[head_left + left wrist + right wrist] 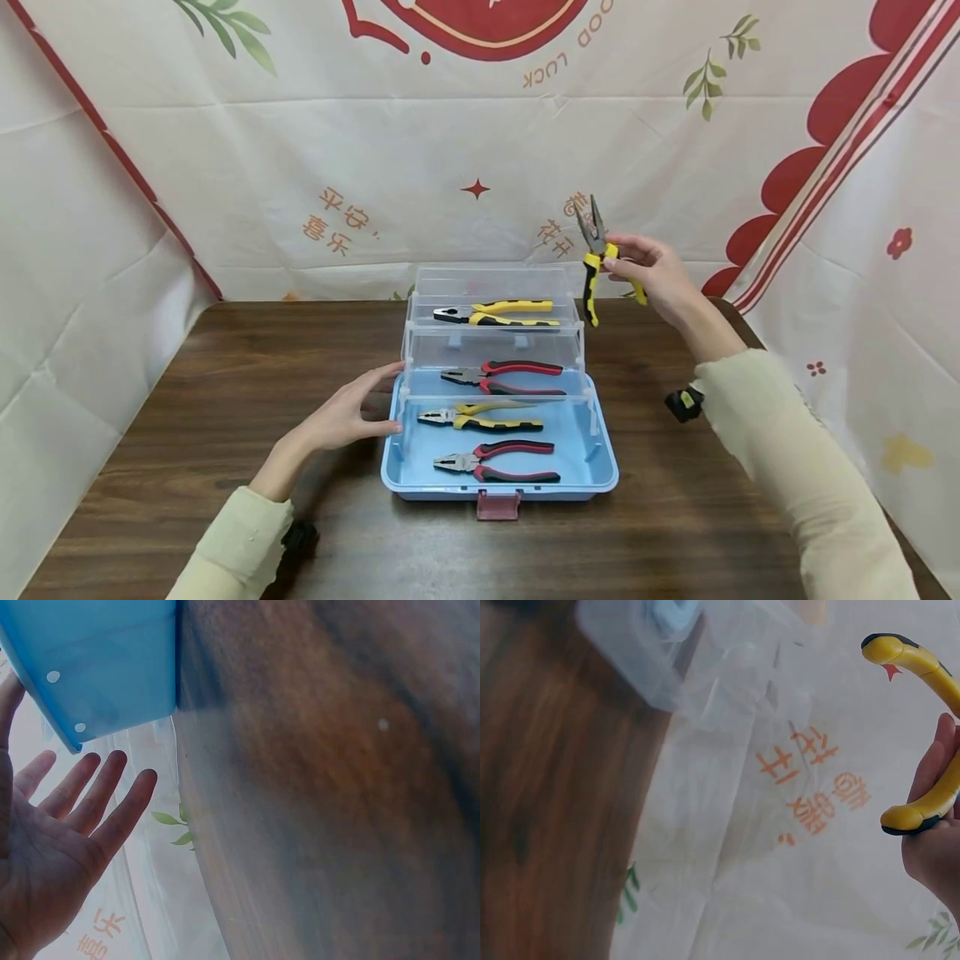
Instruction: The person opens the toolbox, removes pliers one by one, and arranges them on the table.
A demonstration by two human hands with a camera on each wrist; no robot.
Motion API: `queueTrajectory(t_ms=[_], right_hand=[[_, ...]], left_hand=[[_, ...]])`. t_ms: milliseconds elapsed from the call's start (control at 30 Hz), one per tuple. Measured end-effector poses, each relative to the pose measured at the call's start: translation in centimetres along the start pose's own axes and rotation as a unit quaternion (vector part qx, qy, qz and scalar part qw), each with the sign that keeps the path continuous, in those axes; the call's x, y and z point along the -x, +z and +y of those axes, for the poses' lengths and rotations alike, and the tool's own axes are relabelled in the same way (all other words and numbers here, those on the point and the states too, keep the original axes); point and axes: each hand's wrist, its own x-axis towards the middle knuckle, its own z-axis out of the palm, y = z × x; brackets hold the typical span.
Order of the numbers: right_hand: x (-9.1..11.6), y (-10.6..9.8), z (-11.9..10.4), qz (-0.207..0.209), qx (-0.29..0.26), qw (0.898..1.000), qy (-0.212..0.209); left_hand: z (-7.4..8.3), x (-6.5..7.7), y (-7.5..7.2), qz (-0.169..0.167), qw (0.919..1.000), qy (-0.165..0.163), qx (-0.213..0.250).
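Observation:
My right hand (pixel 651 271) pinches a pair of needle-nose pliers (pixel 594 237) with yellow and black handles. The pliers are up in the air at the toolbox's back right, jaws upward and handles spread. In the right wrist view, the yellow handles (pixel 922 806) stick out past my hand. On the other side, my left hand (pixel 341 417) is at the left wall of the blue toolbox (pixel 390 479), fingers extended and thumb apart. The left wrist view shows the open palm (pixel 52 855) beside the blue wall (pixel 112 667); whether the fingers press on it is hard to tell.
Clear trays (pixel 491 346) are raised above the box's base. Yellow-black pliers (pixel 510 321) lie in the top tray, red-black pliers (pixel 517 367) below. Other yellow-black pliers (pixel 495 423) and red-black pliers (pixel 517 475) lie nearer the front latch (pixel 498 505). A printed cloth (pixel 480 142) hangs behind.

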Motion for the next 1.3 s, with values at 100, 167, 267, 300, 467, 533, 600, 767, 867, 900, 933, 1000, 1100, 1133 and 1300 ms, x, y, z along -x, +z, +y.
queueTrajectory(t_ms=[100, 167, 267, 300, 467, 533, 600, 767, 867, 900, 933, 1000, 1100, 1133, 1300], right_hand=[[1.6, -0.9, 0.4, 0.011, 0.027, 0.999, 0.019], [2.7, -1.6, 0.7, 0.019, 0.039, 0.999, 0.025], [4.0, -2.5, 1.3, 0.028, 0.037, 0.999, 0.026], [4.4, -2.7, 1.5, 0.032, 0.037, 0.998, 0.028], [6.2, -3.9, 2.9, 0.039, 0.003, 0.998, 0.048], [6.8, -4.2, 3.6, 0.034, -0.013, 0.998, 0.058], [7.4, -4.3, 4.5, 0.023, -0.012, 0.997, 0.070], [8.6, -4.0, 6.4, -0.013, 0.004, 0.993, 0.115], [9.1, -3.5, 7.4, -0.022, -0.018, 0.988, 0.149], [9.3, -3.4, 7.7, -0.026, -0.022, 0.987, 0.158], [9.5, -3.2, 8.0, -0.028, -0.026, 0.985, 0.166], [9.9, -3.0, 8.7, -0.029, -0.025, 0.982, 0.183], [10.5, -2.6, 9.6, -0.032, -0.005, 0.979, 0.202], [10.7, -2.5, 10.0, -0.032, -0.004, 0.978, 0.208], [11.5, -2.1, 11.2, -0.028, -0.013, 0.971, 0.237]], left_hand=[[0.1, 0.0, -0.1, 0.000, 1.0000, 0.004, 0.002], [0.1, -0.1, -0.1, 0.000, 1.0000, 0.003, 0.004], [0.0, -0.1, -0.1, 0.000, 1.0000, 0.000, 0.006], [0.0, -0.1, -0.1, 0.000, 1.0000, -0.003, 0.007], [0.0, -0.1, 0.0, -0.003, 0.9999, -0.008, 0.008], [0.0, -0.1, 0.0, -0.004, 0.9999, -0.009, 0.008], [0.0, -0.1, 0.0, -0.003, 0.9999, -0.010, 0.007], [1.6, 0.1, -0.4, -0.007, 0.9998, -0.008, 0.019], [1.7, 0.1, -0.3, -0.007, 0.9996, -0.008, 0.026], [1.6, 0.1, -0.4, -0.007, 0.9996, -0.007, 0.025], [1.1, 0.1, -0.2, -0.006, 0.9997, -0.004, 0.023], [0.0, -0.1, 0.0, -0.002, 0.9998, 0.000, 0.022], [0.0, 0.0, 0.0, -0.002, 0.9998, 0.000, 0.019], [0.1, 0.0, 0.0, -0.002, 0.9998, 0.000, 0.020], [2.2, 0.2, -0.4, -0.007, 0.9996, -0.003, 0.028]])
